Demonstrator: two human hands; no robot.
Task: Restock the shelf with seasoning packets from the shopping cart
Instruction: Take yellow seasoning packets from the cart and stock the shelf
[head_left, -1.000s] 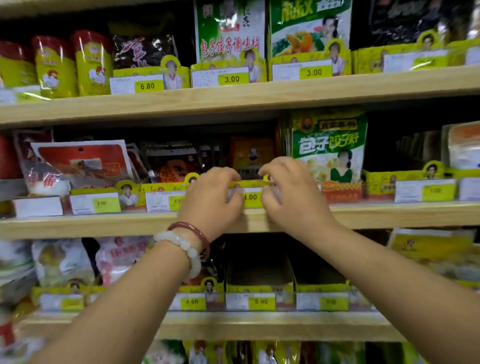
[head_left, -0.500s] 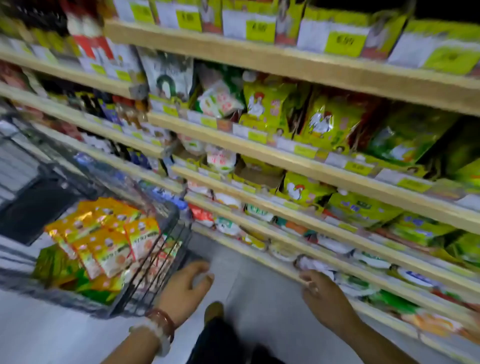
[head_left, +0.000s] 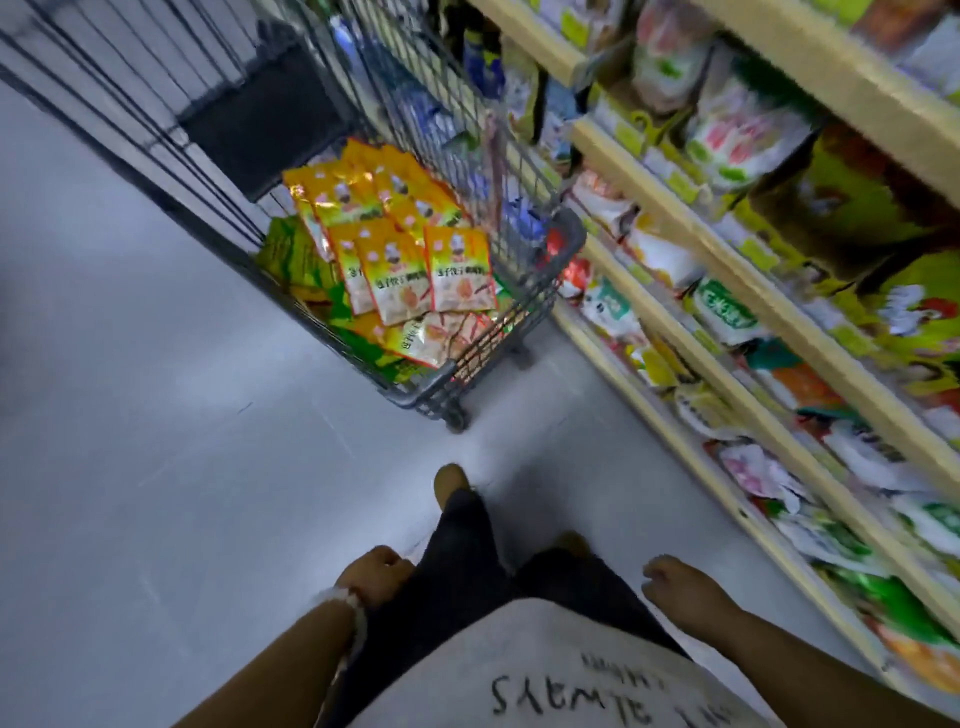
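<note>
A grey wire shopping cart (head_left: 415, 395) stands on the floor ahead of me, beside the shelf. Several orange and yellow seasoning packets (head_left: 400, 270) lie piled in it, on top of green packets (head_left: 291, 254). The wooden shelf (head_left: 727, 260) runs along the right, its tiers full of blurred packets. My left hand (head_left: 374, 574), with a bead bracelet on the wrist, hangs low by my leg with loosely curled fingers and holds nothing. My right hand (head_left: 675, 584) hangs at my other side, also empty. Both hands are well short of the cart.
Pale grey floor (head_left: 156, 467) spreads out to the left and between me and the cart. My dark trousers and one shoe (head_left: 449, 480) point toward the cart. The cart's right side stands close to the lower shelf edges (head_left: 587, 291).
My view swung down and left from the shelf to the cart and floor. Both hands left the shelf's price strip and dropped to my sides, empty.
</note>
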